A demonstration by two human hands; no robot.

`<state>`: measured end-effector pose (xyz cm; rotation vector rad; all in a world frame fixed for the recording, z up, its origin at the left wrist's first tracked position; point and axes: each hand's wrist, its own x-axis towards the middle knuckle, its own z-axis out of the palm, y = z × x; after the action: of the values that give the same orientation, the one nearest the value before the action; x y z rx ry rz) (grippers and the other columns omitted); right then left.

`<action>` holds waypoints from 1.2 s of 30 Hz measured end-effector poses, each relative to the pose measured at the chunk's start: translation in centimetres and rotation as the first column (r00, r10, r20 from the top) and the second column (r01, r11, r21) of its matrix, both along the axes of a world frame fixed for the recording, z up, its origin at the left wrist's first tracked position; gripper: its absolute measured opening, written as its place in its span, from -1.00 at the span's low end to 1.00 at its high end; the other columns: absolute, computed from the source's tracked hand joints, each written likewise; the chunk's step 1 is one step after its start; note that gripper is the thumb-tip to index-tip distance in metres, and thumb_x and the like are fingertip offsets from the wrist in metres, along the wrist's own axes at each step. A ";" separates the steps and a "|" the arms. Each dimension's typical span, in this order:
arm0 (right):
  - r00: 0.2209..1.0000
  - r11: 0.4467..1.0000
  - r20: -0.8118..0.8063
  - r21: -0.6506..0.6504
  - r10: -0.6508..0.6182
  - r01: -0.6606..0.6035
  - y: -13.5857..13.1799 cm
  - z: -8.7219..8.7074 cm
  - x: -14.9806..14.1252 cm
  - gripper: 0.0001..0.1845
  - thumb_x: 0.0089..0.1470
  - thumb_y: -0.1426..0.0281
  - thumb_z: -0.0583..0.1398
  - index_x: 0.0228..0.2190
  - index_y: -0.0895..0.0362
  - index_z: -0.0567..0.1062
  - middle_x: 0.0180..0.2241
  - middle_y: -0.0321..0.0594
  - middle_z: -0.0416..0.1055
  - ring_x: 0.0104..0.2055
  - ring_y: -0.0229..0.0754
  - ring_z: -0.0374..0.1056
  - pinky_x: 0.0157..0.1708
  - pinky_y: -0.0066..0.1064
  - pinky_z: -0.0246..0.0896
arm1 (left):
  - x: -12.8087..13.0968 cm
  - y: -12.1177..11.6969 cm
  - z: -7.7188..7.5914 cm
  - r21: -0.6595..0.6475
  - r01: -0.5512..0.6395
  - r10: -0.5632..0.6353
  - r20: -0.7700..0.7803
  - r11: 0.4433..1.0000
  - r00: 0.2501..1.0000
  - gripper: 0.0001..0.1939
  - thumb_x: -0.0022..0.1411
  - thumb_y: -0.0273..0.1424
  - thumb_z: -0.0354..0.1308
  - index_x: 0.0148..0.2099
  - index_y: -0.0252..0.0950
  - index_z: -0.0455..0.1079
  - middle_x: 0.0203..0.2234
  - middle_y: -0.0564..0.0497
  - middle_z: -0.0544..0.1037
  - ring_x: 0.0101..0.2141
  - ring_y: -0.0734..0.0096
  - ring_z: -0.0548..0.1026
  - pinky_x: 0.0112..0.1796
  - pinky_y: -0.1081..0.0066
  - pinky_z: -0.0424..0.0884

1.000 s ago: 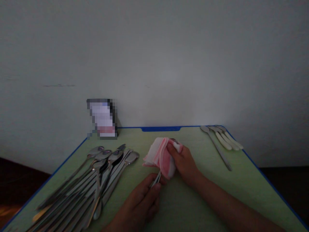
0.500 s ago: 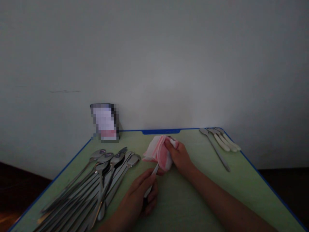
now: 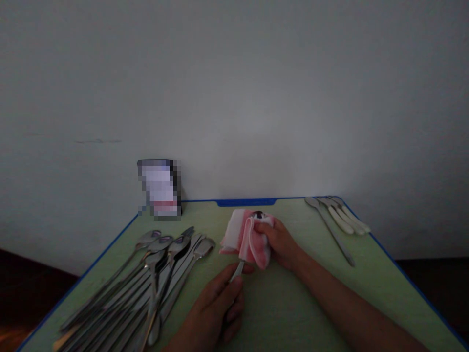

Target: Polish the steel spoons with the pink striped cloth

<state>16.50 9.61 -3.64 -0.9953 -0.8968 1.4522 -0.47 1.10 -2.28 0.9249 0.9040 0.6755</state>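
Dim in here, the grey wall [image 3: 252,107] palest near its middle, dull glints on the piled cutlery [image 3: 154,283], lower sides nearly black, the phone screen [image 3: 159,188] pixelated

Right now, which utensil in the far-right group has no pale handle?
The long spoon at that group's left end: its handle is grey metal, while the utensils beside it have cream handles.

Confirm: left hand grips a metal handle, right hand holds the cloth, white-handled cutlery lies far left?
Wrong side: the head view shows the white-handled cutlery far right. The left hand does grip a metal handle, and the right hand holds the cloth.
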 end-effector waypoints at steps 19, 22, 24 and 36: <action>0.989 0.997 -0.126 0.021 0.083 -0.081 -0.6 0.7 0.2 -0.74 -0.21 0.31 0.30 -0.44 0.18 0.43 -0.54 -0.34 0.37 -0.53 -0.34 0.22 -0.51 -0.51 0.13 | 0.3 -0.5 0.4 0.103 0.051 -0.044 -0.069 0.993 0.997 -0.46 0.19 -0.02 0.03 0.06 -0.28 0.15 -0.66 0.24 0.11 -0.70 0.62 0.03 -0.71 0.62 -0.01; 0.983 0.995 -0.163 -0.038 0.083 -0.090 -0.6 0.9 0.5 -0.80 -0.33 0.46 0.27 -0.51 0.17 0.41 -0.59 -0.38 0.36 -0.57 -0.35 0.21 -0.54 -0.52 0.12 | 0.2 -0.5 0.5 0.099 0.071 -0.062 -0.082 0.993 0.995 -0.48 0.20 -0.03 0.03 0.06 -0.28 0.16 -0.65 0.22 0.14 -0.68 0.62 0.06 -0.70 0.62 0.01; 0.982 0.995 -0.175 -0.057 0.074 -0.085 -0.6 1.0 0.6 -0.77 -0.37 0.50 0.24 -0.48 0.17 0.42 -0.58 -0.38 0.38 -0.57 -0.34 0.22 -0.54 -0.52 0.14 | 0.1 -0.6 0.5 0.099 0.070 -0.061 -0.094 0.993 0.994 -0.48 0.20 -0.03 0.03 0.05 -0.28 0.17 -0.65 0.21 0.15 -0.68 0.61 0.07 -0.70 0.62 0.01; 0.997 0.985 -0.062 0.162 -0.041 0.051 -0.3 0.3 -0.1 -0.70 -0.04 0.15 0.22 -0.38 0.13 0.45 -0.47 -0.30 0.41 -0.45 -0.30 0.26 -0.41 -0.48 0.16 | 0.2 -0.7 0.8 0.117 0.130 -0.116 -0.112 0.985 0.987 -0.57 0.28 -0.10 -0.05 0.06 -0.27 0.16 -0.65 0.21 0.12 -0.68 0.60 0.06 -0.69 0.61 0.03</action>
<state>16.43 9.28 -3.34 -0.8420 -0.9290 1.3395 -0.26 0.42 -1.51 1.1269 0.8968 0.5861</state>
